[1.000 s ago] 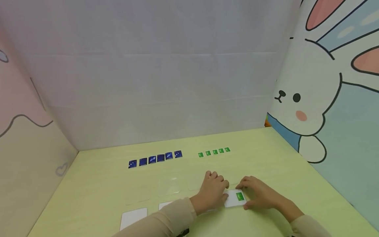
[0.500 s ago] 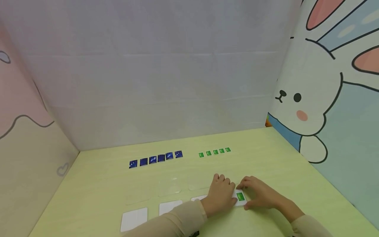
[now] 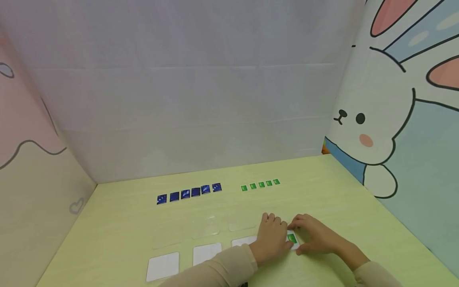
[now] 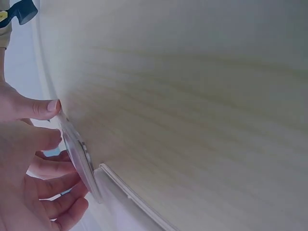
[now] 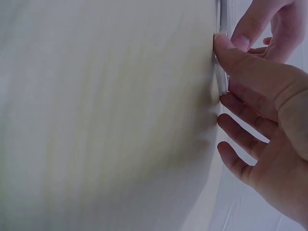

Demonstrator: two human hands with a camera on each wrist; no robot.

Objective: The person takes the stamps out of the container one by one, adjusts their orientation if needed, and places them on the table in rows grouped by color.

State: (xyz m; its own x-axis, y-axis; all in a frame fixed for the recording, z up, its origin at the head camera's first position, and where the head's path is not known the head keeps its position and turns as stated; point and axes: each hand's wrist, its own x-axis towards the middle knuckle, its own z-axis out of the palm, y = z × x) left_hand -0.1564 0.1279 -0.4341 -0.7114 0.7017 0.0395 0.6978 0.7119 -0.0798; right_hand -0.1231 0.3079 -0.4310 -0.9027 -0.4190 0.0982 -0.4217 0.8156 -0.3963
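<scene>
Toward the right end of the near row, a thin white square plate (image 3: 295,246) bears a small green square (image 3: 292,238). My left hand (image 3: 271,238) lies over its left part and hides it in the head view. The left wrist view shows that thumb (image 4: 45,109) at the near edge of the plate, with the fingers curled beyond it. From the right, my right hand (image 3: 315,235) pinches the plate, index finger at the far edge and thumb at the near edge. Its other fingers (image 5: 237,161) are loosely bent.
Left of the hands stand more white square plates (image 3: 163,267), partly behind the left sleeve (image 3: 218,269). Transparent square plates (image 3: 205,226) lie beyond them. Several dark blue squares (image 3: 185,194) and several green squares (image 3: 261,184) form two rows at the back. A rabbit-printed wall (image 3: 380,115) bounds the right.
My left hand has slid right across the plate toward the green square and now covers most of the white surface. More of the white plates at left shows. The right hand has barely moved.
</scene>
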